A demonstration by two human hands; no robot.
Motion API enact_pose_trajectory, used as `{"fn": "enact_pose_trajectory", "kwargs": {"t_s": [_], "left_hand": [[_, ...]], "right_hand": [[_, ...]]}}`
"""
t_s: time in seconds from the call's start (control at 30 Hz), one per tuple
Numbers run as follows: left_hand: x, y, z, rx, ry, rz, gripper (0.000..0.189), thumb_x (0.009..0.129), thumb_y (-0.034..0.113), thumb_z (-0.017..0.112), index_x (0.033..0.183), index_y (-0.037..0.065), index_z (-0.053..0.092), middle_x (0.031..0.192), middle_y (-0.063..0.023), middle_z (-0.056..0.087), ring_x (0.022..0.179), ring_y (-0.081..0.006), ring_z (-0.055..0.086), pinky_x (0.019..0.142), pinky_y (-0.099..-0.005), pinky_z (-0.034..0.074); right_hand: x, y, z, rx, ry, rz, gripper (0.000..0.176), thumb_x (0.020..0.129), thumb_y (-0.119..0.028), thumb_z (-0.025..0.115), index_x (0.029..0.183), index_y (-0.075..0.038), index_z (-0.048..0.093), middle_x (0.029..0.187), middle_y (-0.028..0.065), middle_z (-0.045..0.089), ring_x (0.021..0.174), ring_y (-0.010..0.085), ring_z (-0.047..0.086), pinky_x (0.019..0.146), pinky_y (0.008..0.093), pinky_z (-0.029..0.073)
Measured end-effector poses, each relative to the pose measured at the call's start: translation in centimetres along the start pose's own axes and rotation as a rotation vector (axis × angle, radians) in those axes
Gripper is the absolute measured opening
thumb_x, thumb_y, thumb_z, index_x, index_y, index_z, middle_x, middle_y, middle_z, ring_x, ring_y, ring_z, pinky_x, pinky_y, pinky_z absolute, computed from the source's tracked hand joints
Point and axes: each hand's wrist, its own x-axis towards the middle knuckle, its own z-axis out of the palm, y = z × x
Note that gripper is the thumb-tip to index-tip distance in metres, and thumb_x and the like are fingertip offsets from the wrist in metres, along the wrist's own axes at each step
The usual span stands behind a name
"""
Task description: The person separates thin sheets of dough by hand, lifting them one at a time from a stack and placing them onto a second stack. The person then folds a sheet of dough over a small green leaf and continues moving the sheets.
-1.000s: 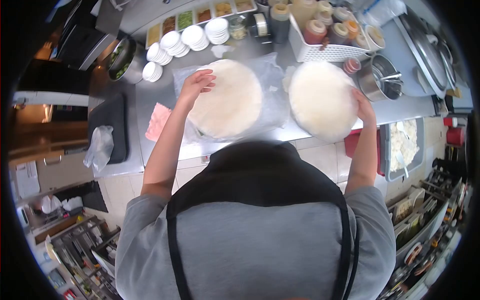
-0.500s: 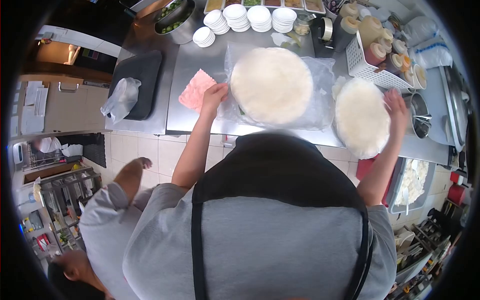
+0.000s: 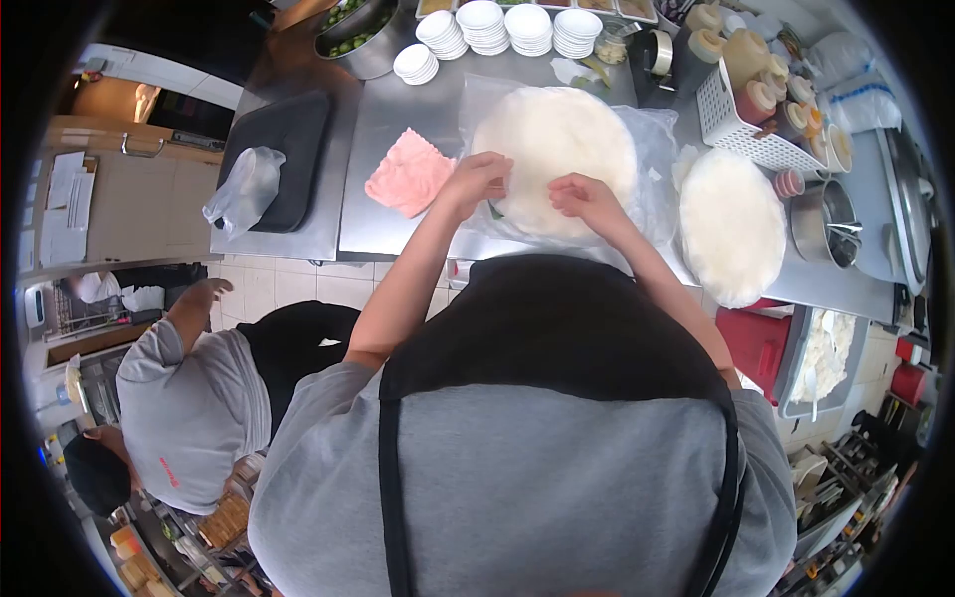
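A large round white slab of food (image 3: 587, 139), perhaps rice or dough, lies on a clear plastic sheet (image 3: 652, 139) on the steel counter. My left hand (image 3: 482, 182) is over the slab's left edge with its fingers drawn together; anything pinched there is too small to make out. My right hand (image 3: 585, 202) hovers at the near part of the slab, fingers loosely curved and apart, holding nothing that shows. To the right lies a second white slab (image 3: 732, 229). A pink cloth (image 3: 410, 173) rests just left of my left hand.
Stacked white dishes (image 3: 483, 28) line the back of the counter. On the right are a white basket (image 3: 741, 129) of sauce bottles and a metal container (image 3: 824, 224). A black tray (image 3: 288, 149) holds a plastic bag (image 3: 247, 189). A co-worker (image 3: 199, 408) is at left.
My right hand has come left from the second slab to the first one. My left hand has moved right from beside the pink cloth onto the slab's edge. The co-worker has shifted position.
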Motion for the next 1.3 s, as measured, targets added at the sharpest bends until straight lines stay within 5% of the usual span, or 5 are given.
{"fn": "enact_pose_trajectory", "kwargs": {"t_s": [0.23, 0.5, 1.1, 1.3], "left_hand": [[-1.6, 1.1, 3.6, -0.205, -0.079, 0.083, 0.024, 0.084, 0.02, 0.054, 0.095, -0.002, 0.055, 0.094, -0.011, 0.058, 0.089, -0.0206, 0.058, 0.077, -0.0325, 0.049], [-2.0, 1.0, 3.8, -0.16, -0.06, 0.135, 0.022, 0.082, 0.018, 0.056, 0.095, 0.0, 0.056, 0.09, -0.0102, 0.059, 0.083, -0.0177, 0.059, 0.072, -0.0294, 0.05], [-1.8, 0.8, 4.4, 0.035, -0.009, 0.165, 0.012, 0.081, 0.008, 0.054, 0.084, -0.003, 0.058, 0.08, -0.0078, 0.059, 0.076, -0.0152, 0.059, 0.067, -0.0266, 0.05], [-1.7, 0.8, 4.1, -0.065, -0.036, 0.15, 0.013, 0.082, 0.01, 0.055, 0.084, -0.002, 0.057, 0.079, -0.0072, 0.059, 0.074, -0.0146, 0.058, 0.069, -0.0277, 0.05]], "right_hand": [[1.2, -0.4, 1.8, -0.193, 0.259, -0.177, 0.023, 0.076, -0.008, 0.06, 0.096, 0.0, 0.052, 0.084, 0.0052, 0.059, 0.074, 0.011, 0.056, 0.064, 0.0238, 0.045], [1.0, -0.5, 1.9, 0.164, 0.249, -0.071, 0.02, 0.076, -0.007, 0.057, 0.095, 0.001, 0.055, 0.081, 0.0052, 0.059, 0.071, 0.0106, 0.055, 0.063, 0.0229, 0.045], [1.5, 0.4, 2.1, -0.156, 0.335, -0.195, 0.016, 0.073, -0.011, 0.061, 0.084, 0.001, 0.06, 0.073, 0.0063, 0.062, 0.065, 0.0108, 0.056, 0.061, 0.0244, 0.045], [1.6, 0.5, 1.6, 0.084, 0.27, -0.116, 0.014, 0.073, -0.011, 0.06, 0.083, -0.001, 0.06, 0.072, 0.0071, 0.062, 0.063, 0.012, 0.057, 0.061, 0.0255, 0.046]]}}
